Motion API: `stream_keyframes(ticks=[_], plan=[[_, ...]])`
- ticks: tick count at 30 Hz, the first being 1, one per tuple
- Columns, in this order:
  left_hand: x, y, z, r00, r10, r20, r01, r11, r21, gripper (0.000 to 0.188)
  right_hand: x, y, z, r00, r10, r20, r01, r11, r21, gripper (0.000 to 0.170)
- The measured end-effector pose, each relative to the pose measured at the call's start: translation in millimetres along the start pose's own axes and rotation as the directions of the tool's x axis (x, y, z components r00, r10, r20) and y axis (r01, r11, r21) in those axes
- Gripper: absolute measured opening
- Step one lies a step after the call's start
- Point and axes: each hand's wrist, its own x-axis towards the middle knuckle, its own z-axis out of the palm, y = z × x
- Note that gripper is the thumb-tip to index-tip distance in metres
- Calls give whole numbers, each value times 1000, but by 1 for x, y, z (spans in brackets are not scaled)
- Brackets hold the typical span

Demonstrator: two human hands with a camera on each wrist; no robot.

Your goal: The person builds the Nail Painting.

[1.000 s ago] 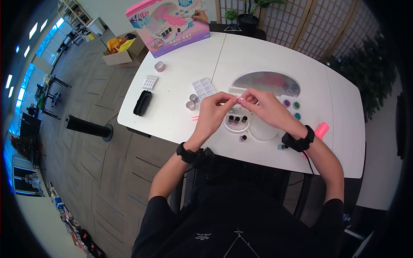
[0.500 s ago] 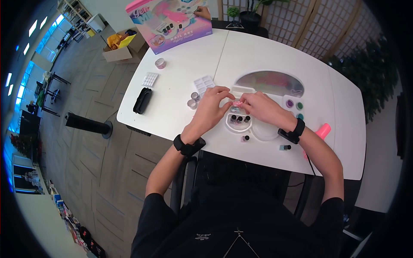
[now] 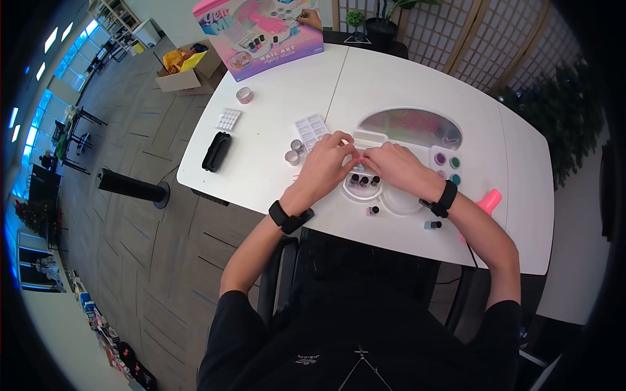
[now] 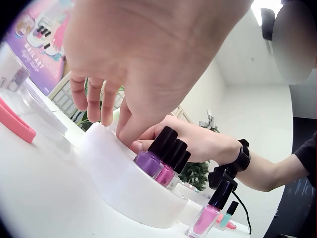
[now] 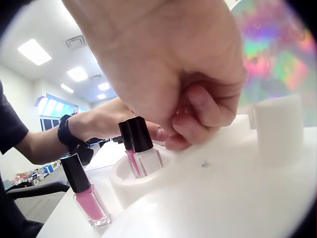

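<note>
My hands meet over the white nail station (image 3: pixel 402 203). The right hand (image 3: pixel 395 165) has curled fingers and pinches a small pink piece (image 3: pixel 361 160), mostly hidden by fingertips. My left hand (image 3: pixel 324 165) reaches in from the other side, thumb and index close together beside that piece; I cannot tell whether they grip it. In the left wrist view, its other fingers (image 4: pixel 94 101) hang down behind the station's rim. Just in front of the fingertips, purple (image 4: pixel 148 162), pink (image 4: pixel 165 175) and clear (image 5: pixel 147 161) nail polish bottles stand in the curved holder.
Another pink polish bottle (image 3: pixel 373 210) stands before the station; a teal one (image 3: pixel 433 225) lies to its right. A half-round mirror (image 3: pixel 411 128) rises behind. Glitter pots (image 3: pixel 454 162) and a pink object (image 3: pixel 489 199) are at right. Leftward are a compartment tray (image 3: pixel 312 129) and small jars (image 3: pixel 293 158).
Both hands have come down from above the station to its holder with the pink piece. The left fingers, briefly apart from the right ones, have closed in beside them again.
</note>
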Motion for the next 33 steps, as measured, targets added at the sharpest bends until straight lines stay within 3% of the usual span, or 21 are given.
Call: stream_keyframes(ticks=[2,5,8,11,23,33], plan=[[1,1,0,1000,4,5,-4,1000,6,16,2,1,2,1000,-14,23,15,998,-65,32],[2,2,0,999,39,12,-39,999,31,18,3,-2,-1,998,-50,44,55,991,-125,20],[4,3,-3,997,74,15,-75,994,78,19,6,4,3,996,-80,31,83,991,-109,32],[5,0,0,995,95,20,-96,988,119,20,5,-1,0,996,-88,34,92,985,-147,18],[8,3,-1,995,88,48,-95,976,195,20,2,-3,-7,998,-21,-58,14,993,-114,36],[7,7,1,995,98,20,-100,975,197,15,1,-1,-13,996,16,89,-12,999,-41,27]])
